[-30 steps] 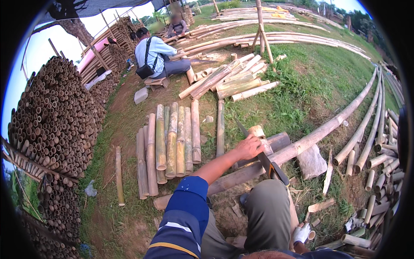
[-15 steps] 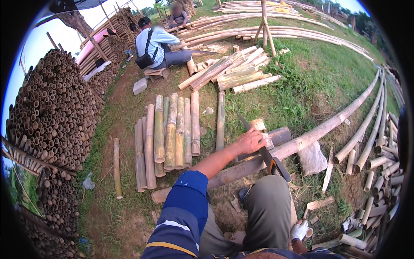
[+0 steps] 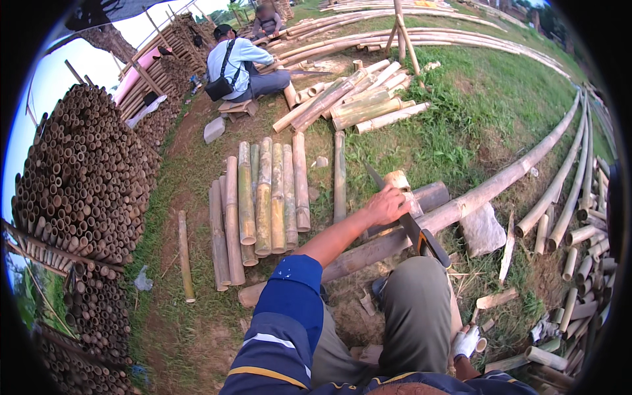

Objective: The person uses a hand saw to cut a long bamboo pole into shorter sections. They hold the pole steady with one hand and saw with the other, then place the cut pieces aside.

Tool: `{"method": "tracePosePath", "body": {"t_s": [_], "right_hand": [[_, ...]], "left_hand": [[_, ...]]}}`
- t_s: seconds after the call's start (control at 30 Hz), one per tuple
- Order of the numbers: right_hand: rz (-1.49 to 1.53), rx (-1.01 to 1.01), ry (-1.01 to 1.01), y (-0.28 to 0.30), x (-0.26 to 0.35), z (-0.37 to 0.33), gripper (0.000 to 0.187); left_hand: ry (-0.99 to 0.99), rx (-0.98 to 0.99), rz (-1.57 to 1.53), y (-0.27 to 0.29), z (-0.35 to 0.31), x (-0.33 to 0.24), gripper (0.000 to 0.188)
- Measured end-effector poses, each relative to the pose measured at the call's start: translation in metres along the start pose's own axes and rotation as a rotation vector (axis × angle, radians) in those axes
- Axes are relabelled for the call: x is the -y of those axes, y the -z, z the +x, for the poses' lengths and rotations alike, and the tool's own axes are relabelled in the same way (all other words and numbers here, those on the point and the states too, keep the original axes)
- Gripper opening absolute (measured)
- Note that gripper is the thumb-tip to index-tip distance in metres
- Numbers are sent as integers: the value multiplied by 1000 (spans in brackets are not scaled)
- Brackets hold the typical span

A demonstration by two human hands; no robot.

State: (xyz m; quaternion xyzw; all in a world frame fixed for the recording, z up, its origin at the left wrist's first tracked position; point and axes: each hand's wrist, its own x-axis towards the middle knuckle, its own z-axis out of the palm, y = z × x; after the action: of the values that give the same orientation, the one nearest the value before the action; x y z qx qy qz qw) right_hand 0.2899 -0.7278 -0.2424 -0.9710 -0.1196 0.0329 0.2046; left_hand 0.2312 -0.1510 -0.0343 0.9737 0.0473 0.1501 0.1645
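My bare left hand (image 3: 387,205) is closed over the blade of a hand saw (image 3: 425,242) with a black and orange handle. The blade tip shows beyond my fingers, and the handle rests by my right knee. Under the saw is a bamboo piece (image 3: 397,180), its far end beside my fingertips; whether they also press on it I cannot tell. At the lower right, my white-gloved right hand (image 3: 466,342) is closed around the near end of a bamboo piece, partly hidden by my leg. A long bamboo pole (image 3: 464,204) runs crosswise in front of my knees.
Cut bamboo lengths (image 3: 263,197) lie in a row at the left, with a large bamboo stack (image 3: 85,178) beyond. A seated co-worker (image 3: 240,66) is near another bamboo pile (image 3: 355,99). A pale stone block (image 3: 482,230) and scattered offcuts (image 3: 579,296) are on the right.
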Motion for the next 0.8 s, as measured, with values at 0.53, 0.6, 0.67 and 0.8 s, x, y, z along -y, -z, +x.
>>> {"method": "tracePosePath", "body": {"t_s": [0.53,0.6,0.67,0.8], "right_hand": [[10,28,-38,4,-1,-3,37],[18,17,-31,1,-2,1,37],[17,30,-45,1,-2,0,37],[12,21,-31,2,-2,0,36]], "left_hand": [[14,23,17,6,2,-11,47],[9,24,33,5,3,-7,46],[3,4,-1,2,2,-5,46],[24,-12,-2,0,0,-3,47]]}}
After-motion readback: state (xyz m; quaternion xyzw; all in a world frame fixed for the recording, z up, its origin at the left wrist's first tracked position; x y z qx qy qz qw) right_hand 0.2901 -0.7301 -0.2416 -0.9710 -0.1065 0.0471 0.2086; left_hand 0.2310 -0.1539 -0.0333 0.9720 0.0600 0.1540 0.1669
